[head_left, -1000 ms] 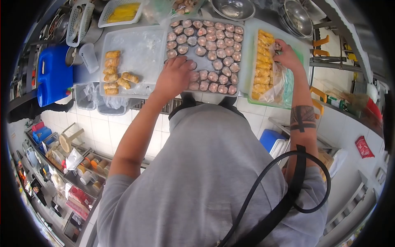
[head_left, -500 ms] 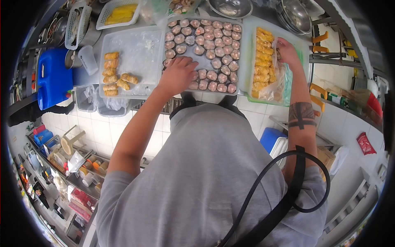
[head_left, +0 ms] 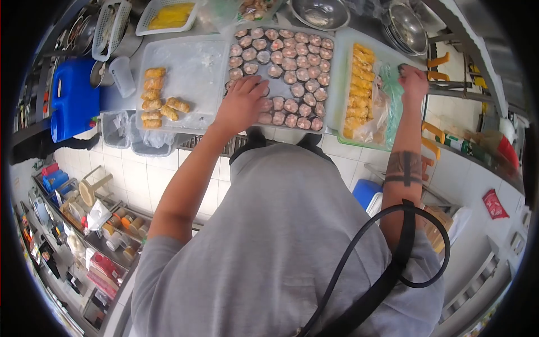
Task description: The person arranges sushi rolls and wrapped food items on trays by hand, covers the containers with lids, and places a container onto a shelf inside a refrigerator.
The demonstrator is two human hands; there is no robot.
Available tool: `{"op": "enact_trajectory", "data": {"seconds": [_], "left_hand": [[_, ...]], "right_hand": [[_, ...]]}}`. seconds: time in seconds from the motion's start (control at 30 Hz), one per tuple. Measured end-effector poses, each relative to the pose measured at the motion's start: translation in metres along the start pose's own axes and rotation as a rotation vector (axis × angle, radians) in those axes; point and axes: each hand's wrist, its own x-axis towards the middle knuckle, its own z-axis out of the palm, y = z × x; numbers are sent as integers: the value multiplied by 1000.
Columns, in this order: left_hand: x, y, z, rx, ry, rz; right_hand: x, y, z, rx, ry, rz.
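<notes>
My left hand (head_left: 242, 105) rests at the left side of a tray (head_left: 275, 84) filled with rows of round, dark-rimmed dumplings (head_left: 291, 105). Its fingers lie stretched out over the pieces beside a bare gap. My right hand (head_left: 414, 83) is at the right edge of another tray (head_left: 347, 53), fingers curled around a small dark thing that is mostly hidden. That tray contains a row of golden rolls (head_left: 361, 84), with a clear plastic sheet (head_left: 377, 112) and a green plastic bag (head_left: 394, 92) alongside.
A third tray (head_left: 188, 67) on the left bears several fried rolls (head_left: 152, 90). Behind stand a white basket (head_left: 193, 21) with yellow food and metal bowls (head_left: 320, 14). A blue jerrycan (head_left: 76, 101) stands at the left; orange handles (head_left: 438, 60) stick out at the right.
My right hand has moved right, from beside the golden rolls to the tray's outer edge, uncovering more of the green bag. My left hand stays on the dumpling tray.
</notes>
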Motion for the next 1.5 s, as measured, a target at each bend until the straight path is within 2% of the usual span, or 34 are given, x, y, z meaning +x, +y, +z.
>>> {"op": "enact_trajectory", "data": {"seconds": [0.03,0.1,0.13,0.23,0.3,0.43,0.57,0.67,0.73,0.8,0.87,0.93,1.07,1.13,1.17,1.23,1.27,1.33,1.43,1.5], "left_hand": [[-1,0,-2,19,50,0],[-6,-3,-6,17,100,-47],[-7,-5,-8,11,149,-82],[-11,-12,-7,9,175,-124],[-12,-12,-12,3,167,-112],[-14,-11,-16,0,145,-75],[-11,-8,-9,-29,150,-36],[-8,-4,-6,-34,151,-35],[-3,-4,1,-12,166,-12],[3,0,5,15,159,-17],[11,5,11,37,147,-14],[24,9,21,111,127,-66],[38,14,28,155,125,-82],[38,13,30,182,133,-123],[37,12,31,187,126,-117],[37,10,30,251,123,-152],[36,9,30,260,118,-153],[34,10,28,215,122,-183],[37,21,23,189,115,-227],[37,17,25,196,100,-244]], "right_hand": [[-22,-36,4,167,208,52],[-85,-112,36,163,-68,-87],[-100,-110,62,96,-266,-136],[-169,-139,141,-124,-786,-494],[-194,-145,172,-423,-836,-746],[-207,-134,200,-643,-891,-756],[-209,-126,213,-587,-896,-810],[-208,-123,203,-491,-854,-777],[-195,-131,178,-400,-686,-771],[-172,-126,148,-329,-515,-633],[-145,-132,104,-337,-368,-441],[-111,-112,59,-357,-179,-388],[-55,-68,-9,-521,12,-383],[-37,-44,-20,-527,-230,-210],[-32,-33,-19,-520,-227,-202],[-33,-29,-12,-573,-401,-250],[-35,-27,-9,-564,-405,-248],[-52,-48,3,-639,-488,-91],[-43,-37,12,-553,-588,-92],[-44,-37,10,-570,-573,-93]]}}
